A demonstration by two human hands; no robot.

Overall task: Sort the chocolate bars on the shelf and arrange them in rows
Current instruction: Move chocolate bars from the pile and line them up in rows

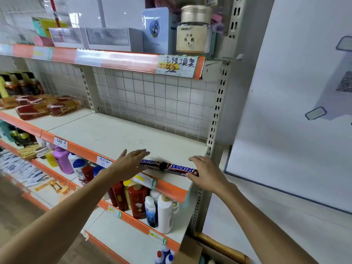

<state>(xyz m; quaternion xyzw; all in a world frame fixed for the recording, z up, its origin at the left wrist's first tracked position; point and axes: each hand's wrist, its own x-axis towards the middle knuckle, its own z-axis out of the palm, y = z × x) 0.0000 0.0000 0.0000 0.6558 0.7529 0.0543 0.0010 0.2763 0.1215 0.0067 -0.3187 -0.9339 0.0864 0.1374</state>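
Two Snickers bars [164, 165] lie end to end in one line near the front edge of the middle shelf [114, 134]: a left bar [150, 162] and a right bar [181, 168]. Two hands flank them. The left hand [131, 164], fingers straight and spread, covers the left bar's outer end. The right hand [207, 172], fingers loosely extended, sits at the right bar's outer end, thumb touching the wrapper; neither grips anything

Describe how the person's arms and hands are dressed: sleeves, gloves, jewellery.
Both arms are bare as far as the frame shows them. No sleeve appears on the left forearm or the right forearm. The left hand and right hand wear no gloves, and no watch, bracelet or ring is visible.
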